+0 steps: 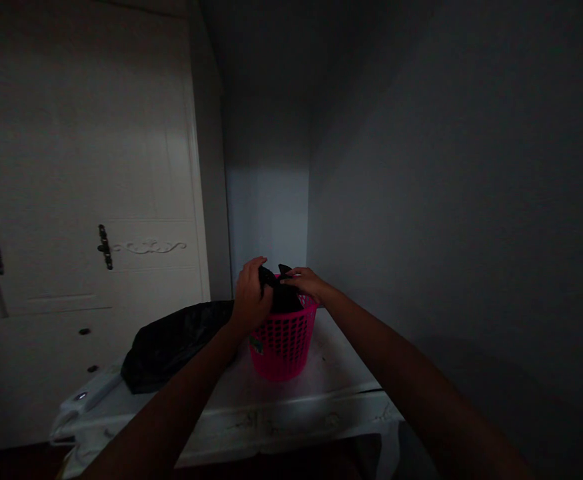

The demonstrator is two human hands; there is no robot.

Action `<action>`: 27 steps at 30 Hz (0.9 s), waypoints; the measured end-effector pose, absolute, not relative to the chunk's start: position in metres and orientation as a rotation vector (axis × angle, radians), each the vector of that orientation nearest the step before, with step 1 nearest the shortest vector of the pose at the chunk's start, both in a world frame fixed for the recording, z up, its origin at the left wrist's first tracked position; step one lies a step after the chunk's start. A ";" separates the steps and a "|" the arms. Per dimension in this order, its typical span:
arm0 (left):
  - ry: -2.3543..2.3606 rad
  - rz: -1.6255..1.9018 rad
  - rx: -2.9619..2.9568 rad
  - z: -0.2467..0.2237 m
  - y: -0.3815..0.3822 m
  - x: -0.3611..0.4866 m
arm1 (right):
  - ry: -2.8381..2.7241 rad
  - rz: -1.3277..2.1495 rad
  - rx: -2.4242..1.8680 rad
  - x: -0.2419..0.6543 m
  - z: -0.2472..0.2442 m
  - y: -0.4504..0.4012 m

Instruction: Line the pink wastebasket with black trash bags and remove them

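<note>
While pink basket (281, 347) sits near front edge of table (336, 368), left hand (251, 300) and right hand (306, 283) grip black bundle (286, 300) inside. Black bag (176, 340) at left edge.

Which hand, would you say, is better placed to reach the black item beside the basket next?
Probably the left hand, nearer that black item; the right hand is farther off, over the pink basket.

On the left stands a tall white wardrobe (71, 167) with dark ornate handles (104, 247) and, beside one of them, a raised scroll carving (148, 247). Two small dark knobs (84, 331) show lower down. A plain grey wall (446, 200) fills the right side, meeting the paler back wall (268, 180) in a dim corner. The white tabletop (344, 353) has a decorated front edge (331, 420) and a curved leg (390, 447).
</note>
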State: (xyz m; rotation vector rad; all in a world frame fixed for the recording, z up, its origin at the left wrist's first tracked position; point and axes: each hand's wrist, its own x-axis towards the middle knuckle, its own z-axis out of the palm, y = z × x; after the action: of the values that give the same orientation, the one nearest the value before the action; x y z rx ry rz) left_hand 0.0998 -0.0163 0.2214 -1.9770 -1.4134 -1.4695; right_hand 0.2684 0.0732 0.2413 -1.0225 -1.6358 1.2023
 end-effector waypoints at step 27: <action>-1.974 -0.867 -2.198 0.245 0.003 0.098 | -2.086 0.549 -0.573 0.293 0.218 0.091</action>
State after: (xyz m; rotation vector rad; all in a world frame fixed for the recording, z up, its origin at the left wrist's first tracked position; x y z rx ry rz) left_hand 0.0978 0.0028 0.2449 -2.1984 -1.9738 -0.8670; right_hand 0.2930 0.0910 0.2179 -0.5731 -2.0860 0.5492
